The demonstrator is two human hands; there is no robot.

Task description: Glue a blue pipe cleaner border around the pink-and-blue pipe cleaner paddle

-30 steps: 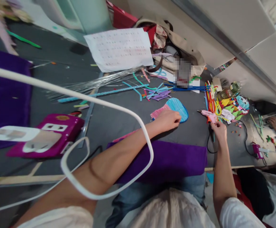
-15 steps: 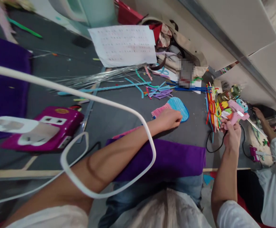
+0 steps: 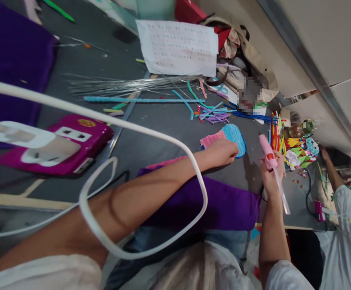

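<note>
A flat, rounded pad [image 3: 231, 135], ribbed pink at one end and blue with a darker blue rim at the other, is seen on the dark tabletop [image 3: 163, 117]. The left hand [image 3: 222, 153] is laid on the pad's near edge, fingers curled together; whether the edge is pinched cannot be told. Right of the pad, a smooth pink plastic glue gun [image 3: 267, 151] is gripped by the right hand [image 3: 272, 177], fingers closed around it, with a translucent rod [image 3: 281, 189] protruding from its rear. Beyond the pad, fuzzy purple and pale-blue stems [image 3: 216, 117] are strewn; nearer than it, soft purple cloth [image 3: 224, 205] is spread.
</note>
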